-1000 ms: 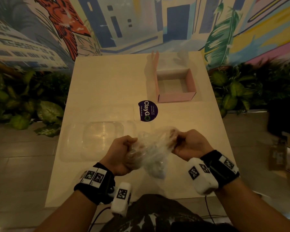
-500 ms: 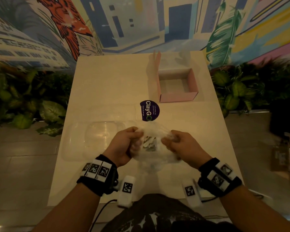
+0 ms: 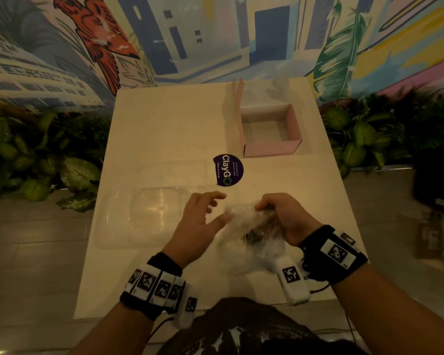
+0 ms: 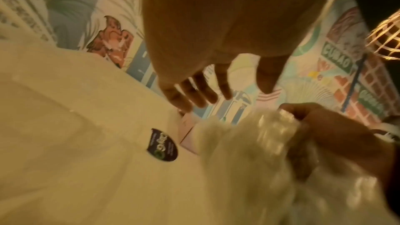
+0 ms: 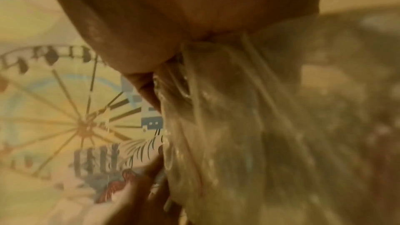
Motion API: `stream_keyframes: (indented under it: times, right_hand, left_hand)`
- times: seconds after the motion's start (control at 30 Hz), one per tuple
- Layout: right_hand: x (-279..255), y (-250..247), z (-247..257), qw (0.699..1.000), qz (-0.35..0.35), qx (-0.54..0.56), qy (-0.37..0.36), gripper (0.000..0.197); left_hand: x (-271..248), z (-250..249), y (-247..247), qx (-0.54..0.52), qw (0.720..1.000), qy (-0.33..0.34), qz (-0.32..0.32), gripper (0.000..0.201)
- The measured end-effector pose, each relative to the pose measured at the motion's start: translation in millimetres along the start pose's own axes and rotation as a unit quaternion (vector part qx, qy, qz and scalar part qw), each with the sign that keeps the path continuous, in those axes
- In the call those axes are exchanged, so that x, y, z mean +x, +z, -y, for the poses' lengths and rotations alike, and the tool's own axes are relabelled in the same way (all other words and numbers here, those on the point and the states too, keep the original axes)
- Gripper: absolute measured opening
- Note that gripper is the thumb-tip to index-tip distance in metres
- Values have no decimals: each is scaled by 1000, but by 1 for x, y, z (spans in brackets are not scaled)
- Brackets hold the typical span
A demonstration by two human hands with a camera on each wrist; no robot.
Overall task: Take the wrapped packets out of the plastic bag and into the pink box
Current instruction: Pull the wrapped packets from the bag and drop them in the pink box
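Bag now one-handed
Right hand pinches the plastic bag lower centre; left hand has let go (fingers spread), free to reach inside.

Ahead of the right hand: bare table up to the pink box, whose top is open.
Box's far and left sides: raised flaps stand up.
Ahead of the left hand: flat purple sticker, no barrier.
Left of the left hand: clear plastic lid lies low on the table.
Between the hands: plastic bag fills the gap.
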State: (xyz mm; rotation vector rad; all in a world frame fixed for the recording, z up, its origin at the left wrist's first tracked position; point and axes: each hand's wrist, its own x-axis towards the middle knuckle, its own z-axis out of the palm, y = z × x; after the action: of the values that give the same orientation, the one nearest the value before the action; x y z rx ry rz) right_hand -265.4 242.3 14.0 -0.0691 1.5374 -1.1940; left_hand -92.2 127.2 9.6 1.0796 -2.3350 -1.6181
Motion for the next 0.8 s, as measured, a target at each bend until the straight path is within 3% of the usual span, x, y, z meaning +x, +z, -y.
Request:
stream_keyframes:
  times: [0.07, 0.1, 0.17, 0.23, 0.3, 0.33, 0.37, 0.43, 0.5, 0.63, 0.73, 0.8]
  right_hand:
    - [-1, 2, 4, 996, 27, -74, -40, 8]
    - [-3, 3, 7, 991, 50, -112, -58, 11]
    - [-3, 6, 11, 966, 74, -221, -108, 19]
    - [1, 1, 7, 915, 9, -373, -154, 48]
    - [-1, -6, -1, 850, -130, -482, -169, 60]
    - [-3, -9, -5, 853, -170, -466, -163, 56]
    - [-4, -11, -8, 881, -188, -408, -145, 47]
    - [-1, -15, -13, 952, -171, -236, -97, 34]
    - [2, -14, -15, 989, -128, -54, -47, 31]
    - [-2, -7, -10, 982, 5, 184, 48, 35]
    - [2, -10, -7, 972, -20, 230, 44, 35]
    - [-1, -15, -4, 972, -16, 235, 16, 32]
  left_hand:
    - [2, -10, 3, 48, 996, 49, 60, 54]
    - [4, -14, 8, 68, 994, 62, 58, 49]
    - [10, -17, 17, 114, 990, 82, -21, 20]
    - [16, -17, 16, 75, 991, 46, -104, 12]
    - [17, -12, 10, -6, 993, 8, -117, 25]
    - [16, -10, 6, -29, 995, -6, -101, 31]
    - [15, -8, 2, -38, 996, -19, -83, 34]
    - [14, -1, -1, -79, 993, -62, -57, 38]
    - [16, 9, 2, -137, 982, -122, -53, 34]
    - [17, 14, 11, -306, 916, -255, -45, 20]
    - [18, 13, 11, -455, 831, -318, -17, 32]
    - [22, 16, 9, -485, 803, -343, -33, 34]
